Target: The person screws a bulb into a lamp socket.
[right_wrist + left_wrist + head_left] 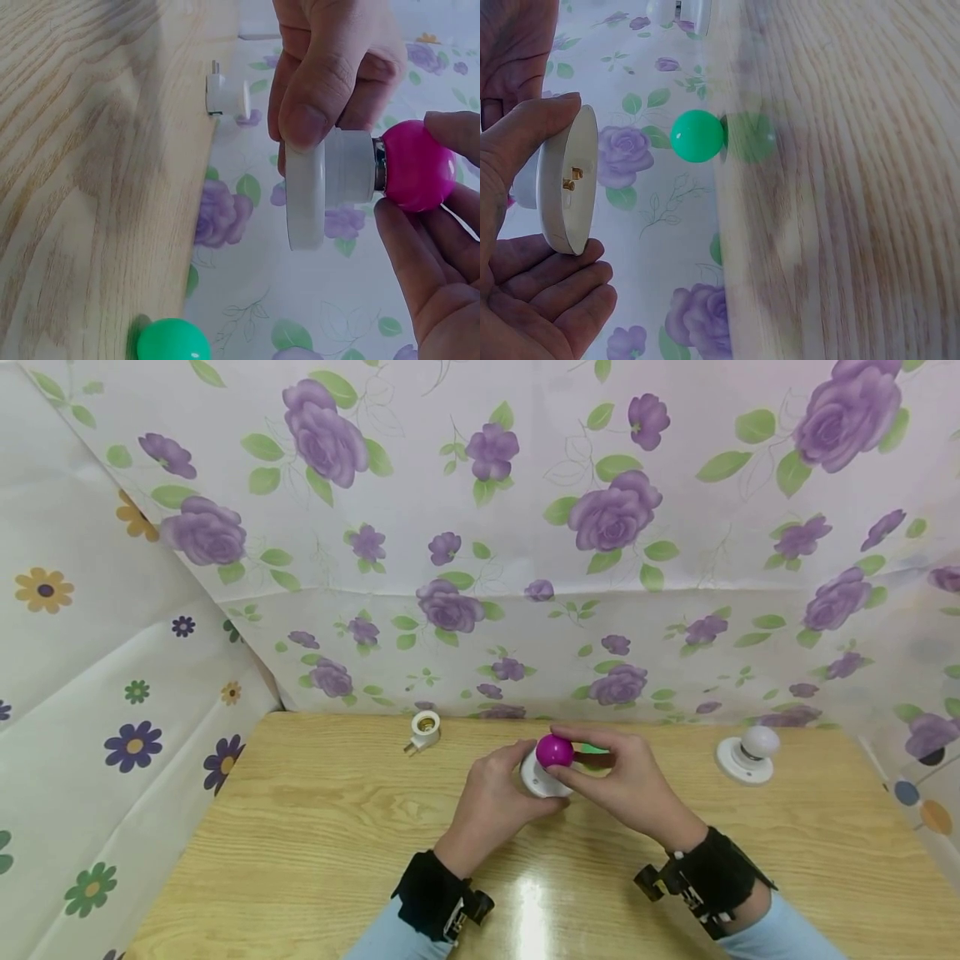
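Blue sleeves lead to left fingers gripping a white lamp holder, right fingers pinching its magenta bulb

The left hand pinches a white round base by its rim, brass contacts showing. A green ball sits at the wooden table's edge by the floral cloth.

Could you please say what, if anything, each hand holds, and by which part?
The left hand grips the white socket by its base rim; the right hand pinches the magenta bulb by its globe.
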Tool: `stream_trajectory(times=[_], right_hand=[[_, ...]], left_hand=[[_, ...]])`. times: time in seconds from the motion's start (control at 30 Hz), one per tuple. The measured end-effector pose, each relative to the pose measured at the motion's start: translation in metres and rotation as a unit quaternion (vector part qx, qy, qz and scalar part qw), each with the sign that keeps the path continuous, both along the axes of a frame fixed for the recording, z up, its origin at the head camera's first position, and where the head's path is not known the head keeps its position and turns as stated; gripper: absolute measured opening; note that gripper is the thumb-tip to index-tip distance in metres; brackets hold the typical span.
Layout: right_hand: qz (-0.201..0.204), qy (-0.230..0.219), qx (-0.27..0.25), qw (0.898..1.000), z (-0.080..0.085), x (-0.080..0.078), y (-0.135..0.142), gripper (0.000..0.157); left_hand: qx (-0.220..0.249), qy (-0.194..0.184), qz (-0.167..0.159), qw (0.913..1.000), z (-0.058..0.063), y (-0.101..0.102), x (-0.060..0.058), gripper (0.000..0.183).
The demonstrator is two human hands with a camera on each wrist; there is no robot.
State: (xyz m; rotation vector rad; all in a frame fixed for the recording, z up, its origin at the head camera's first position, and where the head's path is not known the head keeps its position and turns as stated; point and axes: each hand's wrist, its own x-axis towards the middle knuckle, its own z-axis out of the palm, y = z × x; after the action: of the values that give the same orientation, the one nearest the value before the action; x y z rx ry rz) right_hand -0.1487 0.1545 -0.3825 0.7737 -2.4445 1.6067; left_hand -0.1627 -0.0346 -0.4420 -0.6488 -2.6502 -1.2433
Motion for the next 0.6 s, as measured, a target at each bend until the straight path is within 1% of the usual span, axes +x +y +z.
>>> stream_trajectory(times=[0.1,0.3,0.4,0.53,0.6], right_hand=[[-0.009,0.002,-0.008,1.0,0.0064,0.0031,-0.0022,0.04],[-0.025,0.015,-0.024,0.999,0.0082,0.0039,-0.0043,0.038],[-0.031,0.022,-0.023,0.999,0.01,0.005,-0.0055,0.038],[-0.021,0.036,-0.006,0.999,0.0105,0.0051,-0.0035,0.041],[-0.01,0.035,0.001,0.999,0.0112,0.0049,-0.0019,0.045]], left_hand=[[-0.001,0.003,-0.002,1.0,0.0006,0.0004,-0.0004,0.067],[-0.001,0.003,-0.001,1.0,0.002,0.0006,-0.0011,0.067],[0.002,0.003,-0.002,1.0,0.0025,0.0005,-0.0011,0.067],[0.003,0.001,-0.002,1.0,0.0033,0.0001,-0.0003,0.066],[0.002,0.0,-0.001,1.0,0.0034,-0.0002,0.0003,0.066]])
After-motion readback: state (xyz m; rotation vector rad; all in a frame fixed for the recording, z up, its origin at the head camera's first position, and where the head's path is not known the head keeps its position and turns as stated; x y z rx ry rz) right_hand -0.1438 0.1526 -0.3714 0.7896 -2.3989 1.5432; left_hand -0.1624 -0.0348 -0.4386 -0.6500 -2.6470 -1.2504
